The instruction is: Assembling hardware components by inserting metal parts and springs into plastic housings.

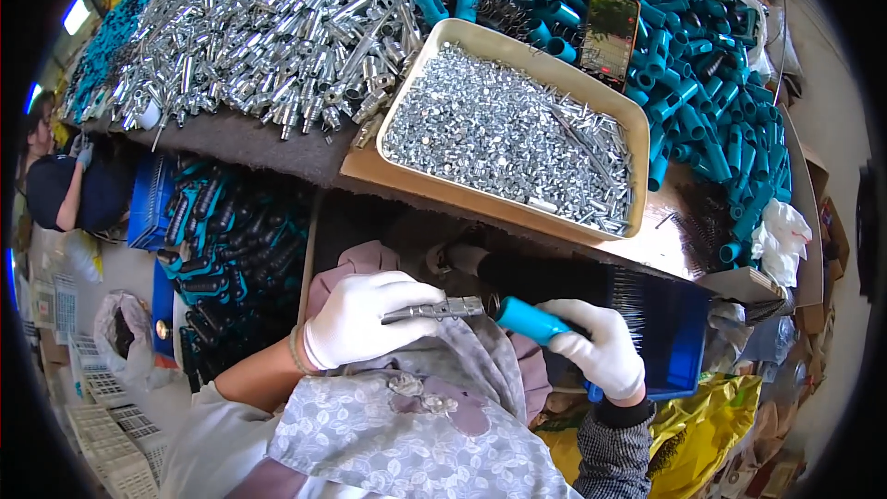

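Above my lap, my left hand (356,322), in a white glove, is closed round a silvery metal shaft (455,308) with a stepped, slotted end that points right. Facing it, my white-gloved right hand (605,348) grips a teal plastic sleeve (530,322) by its right end. A small gap parts the shaft's tip from the sleeve's mouth, where a thin dark ring or coil shows. Just beyond both hands, a cream tray (637,176) full of small metal pins stands at the table's near edge.
Metal shafts (249,28) lie heaped at the far left; teal sleeves (688,120) pile up at the right. A phone (610,35) leans among them. Below sit a crate of black-and-teal handles (222,231) and a blue bin (679,342). Another person (69,180) works at the far left.
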Demonstrator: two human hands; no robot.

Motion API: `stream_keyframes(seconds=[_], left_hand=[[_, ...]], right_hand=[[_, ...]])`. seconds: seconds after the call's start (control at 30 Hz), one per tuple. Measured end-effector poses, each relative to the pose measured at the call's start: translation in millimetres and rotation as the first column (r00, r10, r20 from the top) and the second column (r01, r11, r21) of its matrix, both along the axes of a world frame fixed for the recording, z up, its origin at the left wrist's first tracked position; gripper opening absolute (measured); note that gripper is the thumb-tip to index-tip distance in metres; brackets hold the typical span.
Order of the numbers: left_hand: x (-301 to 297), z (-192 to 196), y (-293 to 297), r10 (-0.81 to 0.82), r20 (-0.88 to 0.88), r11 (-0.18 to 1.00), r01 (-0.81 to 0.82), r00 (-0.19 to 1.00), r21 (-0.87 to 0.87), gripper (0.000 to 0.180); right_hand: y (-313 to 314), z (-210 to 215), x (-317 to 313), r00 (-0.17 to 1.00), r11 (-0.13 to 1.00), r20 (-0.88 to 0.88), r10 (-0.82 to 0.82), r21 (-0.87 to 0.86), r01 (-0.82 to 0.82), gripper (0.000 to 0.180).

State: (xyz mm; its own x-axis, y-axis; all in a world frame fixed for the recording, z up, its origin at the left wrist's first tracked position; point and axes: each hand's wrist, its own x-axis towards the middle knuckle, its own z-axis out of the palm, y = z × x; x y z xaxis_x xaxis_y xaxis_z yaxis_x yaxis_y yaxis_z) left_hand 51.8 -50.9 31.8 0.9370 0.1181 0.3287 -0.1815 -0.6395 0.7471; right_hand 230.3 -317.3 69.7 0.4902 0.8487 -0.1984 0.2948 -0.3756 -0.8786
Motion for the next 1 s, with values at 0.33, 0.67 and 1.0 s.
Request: stream_keyframes(seconds=[0.33, 0.67, 1.0], left_hand=[[-3.6, -7.9, -1.2, -0.154, 0.037, 0.980, 0.148, 0.987, 0.131, 0.047], [-14.8, -4.7, 2.2, -0.187, -0.004, 0.977, 0.186, 0.982, 0.101, 0.050], [-22.7, -14.8, -2.6, -0.179, 0.052, 0.983, 0.177, 0.982, 0.046, 0.044]], right_hand=[[49.1, -7.1, -24.2, 0.988, 0.988, 0.020, 0.151, 0.012, -0.151, 0.035], [53.1, -15.6, -42.9, 0.978, 0.988, 0.162, 0.132, 0.064, -0.144, 0.043], [54.8, -11.1, -45.4, 0.961, 0.971, 0.188, 0.201, 0.089, -0.220, 0.048]])
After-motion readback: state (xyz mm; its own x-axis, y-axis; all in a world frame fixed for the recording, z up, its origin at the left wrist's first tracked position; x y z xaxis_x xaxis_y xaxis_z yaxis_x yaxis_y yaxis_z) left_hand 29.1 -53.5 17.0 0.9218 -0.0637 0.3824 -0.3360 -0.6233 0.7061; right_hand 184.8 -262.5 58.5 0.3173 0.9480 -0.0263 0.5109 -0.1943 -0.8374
